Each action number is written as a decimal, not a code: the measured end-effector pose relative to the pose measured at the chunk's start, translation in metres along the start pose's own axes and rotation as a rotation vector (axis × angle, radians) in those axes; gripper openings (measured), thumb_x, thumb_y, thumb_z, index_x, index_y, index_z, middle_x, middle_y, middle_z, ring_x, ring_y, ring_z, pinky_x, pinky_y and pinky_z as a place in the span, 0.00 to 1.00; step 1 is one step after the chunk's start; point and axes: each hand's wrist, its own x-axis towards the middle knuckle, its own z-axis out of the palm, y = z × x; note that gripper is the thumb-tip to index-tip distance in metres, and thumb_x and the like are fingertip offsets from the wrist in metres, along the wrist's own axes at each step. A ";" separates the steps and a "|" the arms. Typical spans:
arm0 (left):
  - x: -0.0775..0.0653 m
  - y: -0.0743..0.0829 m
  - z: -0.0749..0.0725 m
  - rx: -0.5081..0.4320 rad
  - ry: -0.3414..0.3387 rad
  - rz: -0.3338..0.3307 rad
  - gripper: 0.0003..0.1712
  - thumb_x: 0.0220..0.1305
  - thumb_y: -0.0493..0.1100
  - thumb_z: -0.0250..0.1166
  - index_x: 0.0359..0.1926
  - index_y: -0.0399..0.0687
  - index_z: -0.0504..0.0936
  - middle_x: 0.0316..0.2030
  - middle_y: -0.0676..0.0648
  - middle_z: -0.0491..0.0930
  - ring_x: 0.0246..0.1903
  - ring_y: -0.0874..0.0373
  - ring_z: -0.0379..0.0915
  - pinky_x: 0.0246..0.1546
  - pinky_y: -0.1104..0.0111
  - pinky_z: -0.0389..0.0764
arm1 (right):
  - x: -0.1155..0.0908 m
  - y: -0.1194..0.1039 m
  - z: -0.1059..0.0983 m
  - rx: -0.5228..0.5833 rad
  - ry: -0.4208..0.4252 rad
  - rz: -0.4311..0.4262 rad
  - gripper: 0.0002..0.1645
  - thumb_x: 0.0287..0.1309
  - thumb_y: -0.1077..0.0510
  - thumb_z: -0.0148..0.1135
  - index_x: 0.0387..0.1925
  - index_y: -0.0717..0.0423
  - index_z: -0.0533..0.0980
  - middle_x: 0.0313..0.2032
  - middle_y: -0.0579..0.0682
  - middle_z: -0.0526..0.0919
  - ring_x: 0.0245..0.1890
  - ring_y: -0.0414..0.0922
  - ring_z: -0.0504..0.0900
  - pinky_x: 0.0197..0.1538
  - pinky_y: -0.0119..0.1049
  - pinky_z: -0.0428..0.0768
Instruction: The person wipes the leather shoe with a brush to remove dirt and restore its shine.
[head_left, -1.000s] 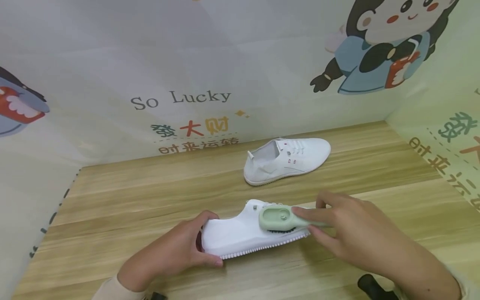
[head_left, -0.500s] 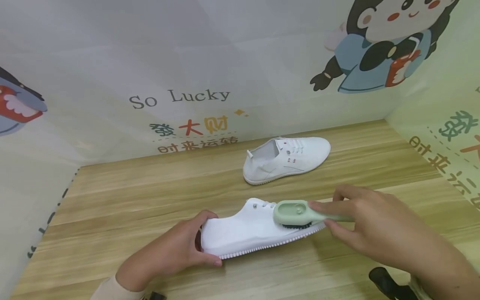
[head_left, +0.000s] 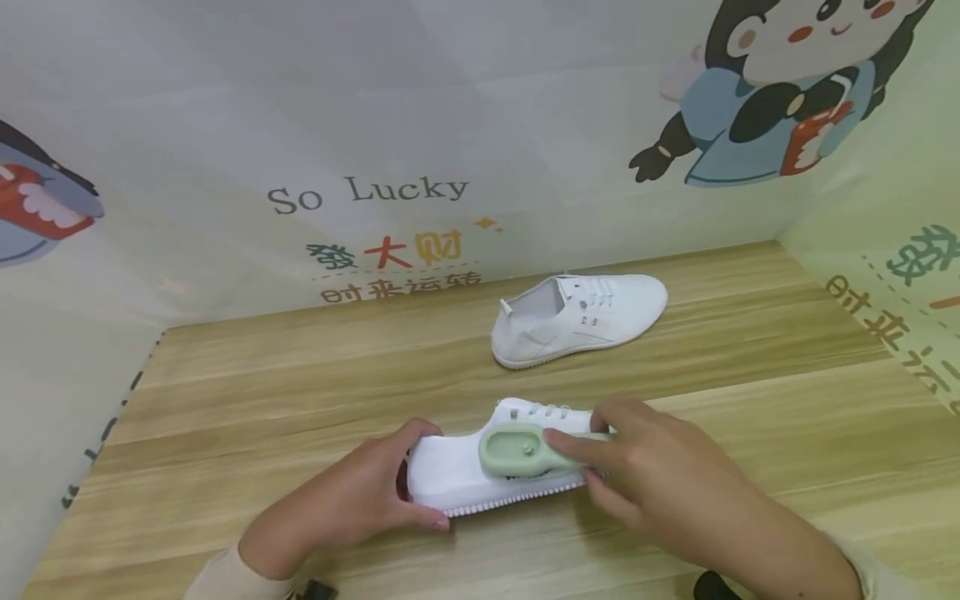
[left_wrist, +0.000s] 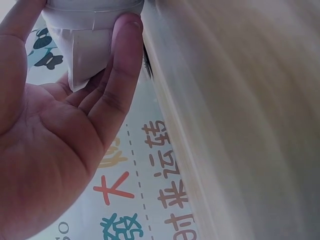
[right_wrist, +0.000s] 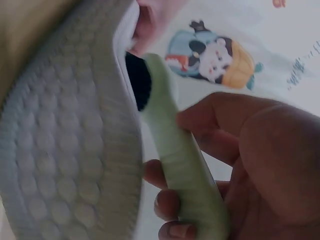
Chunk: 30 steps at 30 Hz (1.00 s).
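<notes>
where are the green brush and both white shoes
Green brush (head_left: 516, 451), head view, its hollowed back
Held white shoe (head_left: 448, 472), head view, side near heel
Far white shoe (head_left: 579, 323), head view, lettered side

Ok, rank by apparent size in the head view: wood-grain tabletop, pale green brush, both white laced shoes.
Wood-grain tabletop
Held white shoe, far white shoe: too alike to rank, held one partly covered
Pale green brush

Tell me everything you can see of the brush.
The brush is pale green, plastic by its look: a rounded head with an oval recess and small knob, dark bristles underneath, and a handle. The right hand grips the handle, which points right in the head view. The bristles face the side of the near shoe, apparently touching it.
</notes>
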 end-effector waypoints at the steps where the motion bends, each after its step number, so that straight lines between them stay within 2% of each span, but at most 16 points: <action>1: 0.000 0.000 0.000 -0.004 -0.003 0.001 0.42 0.40 0.64 0.75 0.55 0.60 0.66 0.38 0.61 0.77 0.35 0.65 0.74 0.38 0.71 0.76 | 0.000 -0.002 0.003 -0.009 -0.004 -0.007 0.28 0.51 0.55 0.65 0.56 0.34 0.77 0.36 0.44 0.74 0.33 0.38 0.70 0.30 0.32 0.72; 7: 0.000 0.000 0.001 -0.002 0.002 0.020 0.42 0.39 0.65 0.74 0.55 0.61 0.67 0.38 0.61 0.77 0.35 0.65 0.74 0.38 0.71 0.76 | 0.002 -0.014 0.018 -0.023 0.009 -0.049 0.34 0.51 0.56 0.66 0.61 0.35 0.72 0.41 0.46 0.75 0.35 0.41 0.72 0.38 0.36 0.75; 12: -0.001 0.001 0.000 0.016 0.015 0.030 0.42 0.38 0.64 0.75 0.54 0.61 0.67 0.37 0.62 0.77 0.34 0.66 0.74 0.36 0.71 0.76 | 0.003 -0.015 0.018 -0.036 0.040 -0.044 0.33 0.50 0.54 0.66 0.60 0.33 0.73 0.40 0.45 0.75 0.35 0.41 0.73 0.35 0.36 0.75; 16: -0.002 0.002 -0.001 0.022 0.018 0.019 0.41 0.39 0.64 0.75 0.52 0.59 0.67 0.36 0.61 0.77 0.33 0.66 0.74 0.36 0.72 0.76 | 0.002 -0.010 0.012 -0.044 0.040 -0.015 0.31 0.47 0.54 0.66 0.57 0.32 0.76 0.38 0.44 0.75 0.34 0.39 0.73 0.31 0.35 0.74; 23: -0.007 -0.001 -0.008 0.056 0.037 -0.042 0.40 0.38 0.62 0.77 0.51 0.60 0.67 0.35 0.61 0.77 0.33 0.66 0.73 0.35 0.72 0.76 | 0.002 0.002 0.000 -0.045 0.085 -0.031 0.30 0.43 0.56 0.66 0.52 0.31 0.79 0.34 0.42 0.75 0.32 0.38 0.73 0.29 0.33 0.72; 30: -0.008 -0.006 -0.018 0.125 0.080 -0.062 0.41 0.36 0.59 0.79 0.50 0.56 0.68 0.31 0.59 0.76 0.29 0.66 0.72 0.31 0.73 0.75 | -0.004 0.018 0.004 -0.011 0.138 -0.023 0.30 0.43 0.57 0.63 0.53 0.35 0.79 0.36 0.40 0.75 0.29 0.35 0.70 0.27 0.29 0.70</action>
